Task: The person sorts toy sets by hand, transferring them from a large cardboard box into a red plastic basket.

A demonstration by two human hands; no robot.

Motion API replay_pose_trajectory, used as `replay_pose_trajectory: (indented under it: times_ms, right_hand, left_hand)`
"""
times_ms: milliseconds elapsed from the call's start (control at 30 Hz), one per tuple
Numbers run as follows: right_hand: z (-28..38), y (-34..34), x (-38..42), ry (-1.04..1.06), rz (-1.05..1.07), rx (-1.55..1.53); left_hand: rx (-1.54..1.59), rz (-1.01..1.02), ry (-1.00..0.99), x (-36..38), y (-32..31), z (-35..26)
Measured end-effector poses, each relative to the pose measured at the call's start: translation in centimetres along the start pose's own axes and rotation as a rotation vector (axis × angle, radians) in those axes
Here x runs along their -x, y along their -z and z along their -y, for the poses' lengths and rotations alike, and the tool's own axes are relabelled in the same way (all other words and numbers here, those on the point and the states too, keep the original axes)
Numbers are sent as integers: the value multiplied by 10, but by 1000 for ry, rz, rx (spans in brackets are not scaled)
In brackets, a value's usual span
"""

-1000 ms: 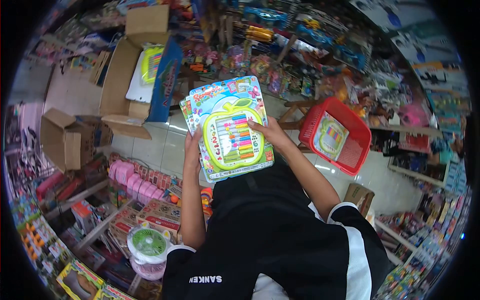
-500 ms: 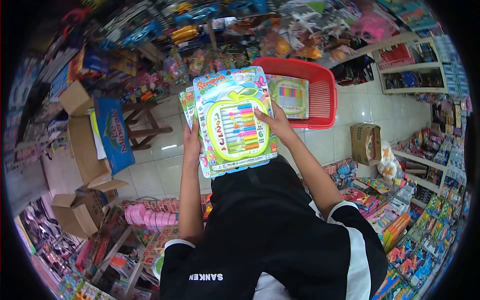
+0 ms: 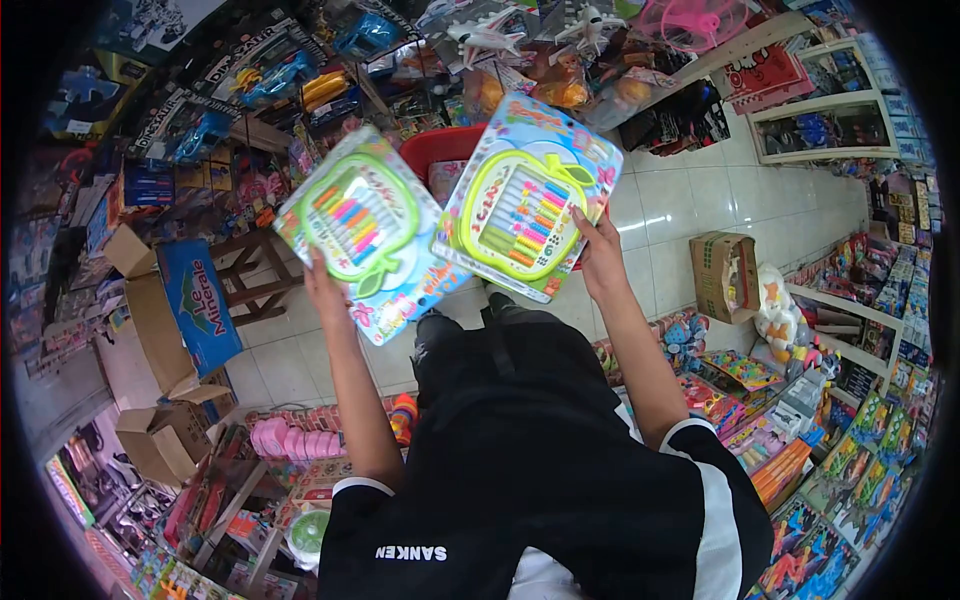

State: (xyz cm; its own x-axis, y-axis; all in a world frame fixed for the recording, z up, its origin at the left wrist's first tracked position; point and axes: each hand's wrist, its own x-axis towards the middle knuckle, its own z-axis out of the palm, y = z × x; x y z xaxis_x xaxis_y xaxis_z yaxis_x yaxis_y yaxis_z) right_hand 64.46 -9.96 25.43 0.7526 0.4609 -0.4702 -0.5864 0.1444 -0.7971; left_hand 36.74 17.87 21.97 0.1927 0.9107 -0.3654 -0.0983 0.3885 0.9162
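holding one apple-shaped abacus toy pack in each hand: left hand [image 3: 322,283] fingers grip the left pack [image 3: 363,228], right hand [image 3: 598,252] the right pack [image 3: 527,198], upper centre; neither yet in the red basket [image 3: 440,150] behind.

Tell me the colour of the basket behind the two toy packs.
Red basket, seen in the head view.

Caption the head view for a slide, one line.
In a toy shop, the left hand and right hand each hold an apple-shaped abacus toy pack above a red basket.

Glossy plastic-fronted card toy packs [image 3: 525,195], red plastic basket [image 3: 435,150], shiny tiled floor [image 3: 690,210].
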Motion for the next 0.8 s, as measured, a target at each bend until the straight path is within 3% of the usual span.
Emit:
replay_pose_trajectory:
  times_ms: [233, 400, 467, 600, 800]
  right_hand:
    - [-25, 15, 5, -78, -121, 56]
    - [-80, -12, -9, -118, -63, 56]
    - [-100, -32, -13, -160, -233, -75]
    - [-105, -64, -1, -132, -364, -164]
    - [-99, -53, 9, -166, -411, -145]
  left_hand:
    - [66, -216, -202, -2, 26, -33]
    - [96, -240, -163, 4, 24, -37]
    - [49, -180, -161, 4, 23, -28]
    - [24, -106, -114, 15, 8, -23]
    - [88, 17, -67, 23, 0, -17]
